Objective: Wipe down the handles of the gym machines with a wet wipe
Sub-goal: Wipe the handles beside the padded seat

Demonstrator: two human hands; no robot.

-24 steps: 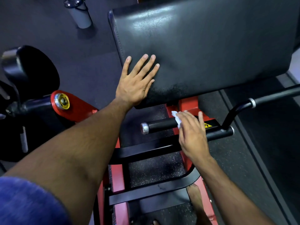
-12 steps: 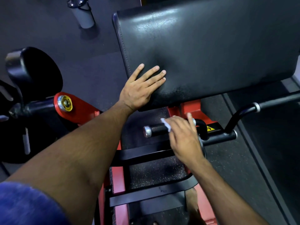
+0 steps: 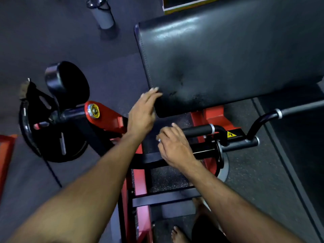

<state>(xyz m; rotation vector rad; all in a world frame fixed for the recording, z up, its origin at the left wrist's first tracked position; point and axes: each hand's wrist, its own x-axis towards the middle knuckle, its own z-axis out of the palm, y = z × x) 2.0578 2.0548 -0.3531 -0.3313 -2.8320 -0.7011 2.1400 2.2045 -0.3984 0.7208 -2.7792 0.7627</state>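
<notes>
Head view: we see both bare forearms reaching in over the red machine frame (image 3: 140, 195).

Left hand (image 3: 142, 113): fingers straight and together, holding nothing. Fingertips sit at the lower left corner of the big black pad (image 3: 228, 58); we can't tell whether they press it or just brush the edge.

Right hand (image 3: 173, 146): fingers curled, sitting over the left end of the black foam handle (image 3: 199, 130). A small white scrap of the wipe (image 3: 159, 140) shows at the knuckles on the hand's left edge, so we read it as pinched in the fingers. Most of the wipe is hidden under the hand. The handle's end cap is covered by the hand too.

The handle runs right to a silver ring, then bends down into a black bracket with a yellow warning sticker (image 3: 231, 134). A second, longer bar (image 3: 289, 111) rises to the right edge, well apart from both hands.

Left of the frame: a red pivot arm with a yellow-and-silver hub (image 3: 93, 110), a black round pad (image 3: 70, 83) above it, a black weight plate (image 3: 57, 137) below.

A grey bottle (image 3: 102, 14) stands on the dark floor, top left, well away. A bare foot (image 3: 178, 234) shows at the bottom.
</notes>
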